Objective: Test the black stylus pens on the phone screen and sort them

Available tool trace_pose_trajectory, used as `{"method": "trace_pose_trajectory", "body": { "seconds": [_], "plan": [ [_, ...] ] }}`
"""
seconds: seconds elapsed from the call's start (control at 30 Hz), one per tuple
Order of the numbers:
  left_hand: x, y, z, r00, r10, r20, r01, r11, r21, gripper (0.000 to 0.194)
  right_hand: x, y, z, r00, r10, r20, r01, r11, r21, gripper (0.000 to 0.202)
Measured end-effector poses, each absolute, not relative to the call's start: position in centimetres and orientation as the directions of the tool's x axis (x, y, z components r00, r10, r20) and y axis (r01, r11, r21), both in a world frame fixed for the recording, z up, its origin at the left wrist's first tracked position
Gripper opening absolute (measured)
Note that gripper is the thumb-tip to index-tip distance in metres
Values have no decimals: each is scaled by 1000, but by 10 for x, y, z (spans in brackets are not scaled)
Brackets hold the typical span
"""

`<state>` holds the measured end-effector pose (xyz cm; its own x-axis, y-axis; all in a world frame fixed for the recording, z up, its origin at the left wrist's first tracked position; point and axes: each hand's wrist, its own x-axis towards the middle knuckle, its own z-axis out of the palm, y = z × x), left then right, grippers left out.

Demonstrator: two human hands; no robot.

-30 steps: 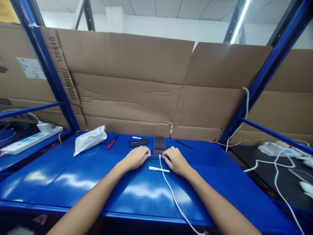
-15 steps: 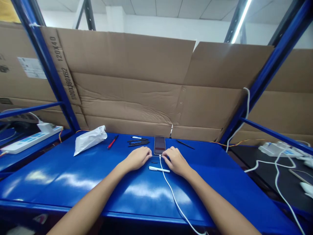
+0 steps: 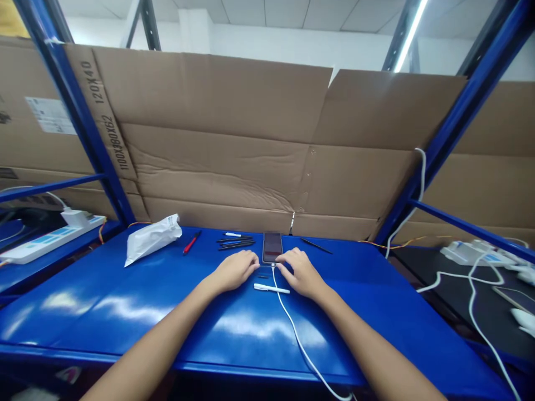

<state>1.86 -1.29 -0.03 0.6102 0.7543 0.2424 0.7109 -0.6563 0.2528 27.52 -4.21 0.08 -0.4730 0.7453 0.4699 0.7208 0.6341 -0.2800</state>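
Observation:
A phone [image 3: 273, 247] lies upright to me near the back of the blue table, with a white cable [image 3: 288, 314] plugged into its lower edge. My right hand [image 3: 301, 272] rests at its lower right corner, index finger over the screen's edge and thumb apart from it, beside the plug. My left hand [image 3: 237, 270] lies left of the phone with fingers curled together; whatever is in them, if anything, is hidden. Between my hands and nearer me are a small dark piece [image 3: 263, 277] and a white pen [image 3: 267, 288], which the cable crosses.
Several dark pens [image 3: 236, 244] lie left of the phone, a red pen [image 3: 191, 243] and white plastic bag [image 3: 152, 239] farther left. A black pen [image 3: 316, 245] lies right. A cardboard wall [image 3: 221, 139] closes the back. Power strips [image 3: 54, 239] and cables lie on neighbouring tables.
My right index finger has shifted slightly up onto the phone's lower corner, away from the thumb. My left hand looks unmoved, and the view has shifted very slightly.

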Motion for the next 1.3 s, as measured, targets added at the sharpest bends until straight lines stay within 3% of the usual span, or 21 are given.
{"method": "trace_pose_trajectory", "body": {
  "seconds": [0.3, 0.53, 0.73, 1.3],
  "plan": [
    [17, -8, -4, 610, 765, 206, 734, -643, 218, 20, 292, -31, 2, -377, 770, 515, 737, 586, -337, 22],
    [25, -13, -9, 595, 769, 234, 732, -639, 238, 16, 291, -36, 1, -453, 803, 388, 763, 574, -297, 10],
    [21, -16, -3, 617, 738, 274, 668, -675, 315, 18, 293, -40, 6, -480, 831, 280, 787, 549, -281, 14],
    [22, -18, -2, 698, 667, 259, 587, -741, 325, 14, 291, -36, -2, -490, 832, 260, 787, 551, -278, 8]
  ]
}}
